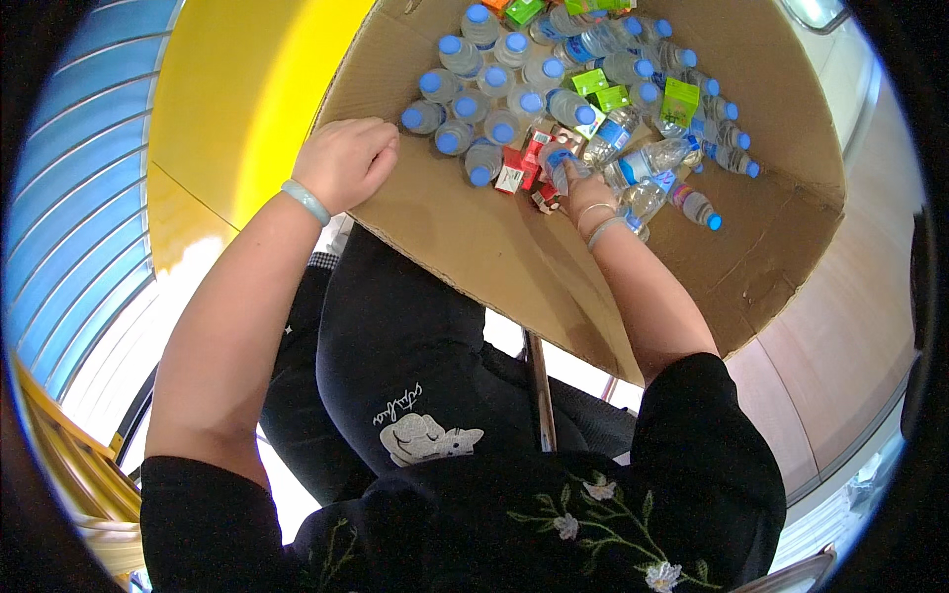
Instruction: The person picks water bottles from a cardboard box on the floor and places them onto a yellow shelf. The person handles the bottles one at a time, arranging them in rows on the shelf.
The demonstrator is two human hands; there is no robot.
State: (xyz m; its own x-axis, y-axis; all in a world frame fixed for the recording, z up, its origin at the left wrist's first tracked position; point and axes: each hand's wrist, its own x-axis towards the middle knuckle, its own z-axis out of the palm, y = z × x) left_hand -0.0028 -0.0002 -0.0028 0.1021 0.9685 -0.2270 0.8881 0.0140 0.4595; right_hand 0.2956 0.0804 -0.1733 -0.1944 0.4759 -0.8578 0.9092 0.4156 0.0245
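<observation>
A large cardboard box [514, 267] stands open before me, with many clear water bottles [502, 127] with blue caps inside. My left hand [346, 163] is closed over the box's left edge, its fingers curled. Inside the box, my right hand [590, 193] has its fingers closed on a small water bottle [557, 163]; the thumb side is partly hidden. Red cartons [521, 170] lie just left of that bottle. More bottles lie on their sides to the right of the hand, among them a bottle with a pink and blue label [695, 206].
Small green cartons [680, 101] sit among the bottles farther back. A yellow surface [237, 99] and a blue slatted panel [84, 168] are at the left. Beneath the box a metal leg [539, 385] shows beside my legs. Pale floor panels [840, 376] lie at the right.
</observation>
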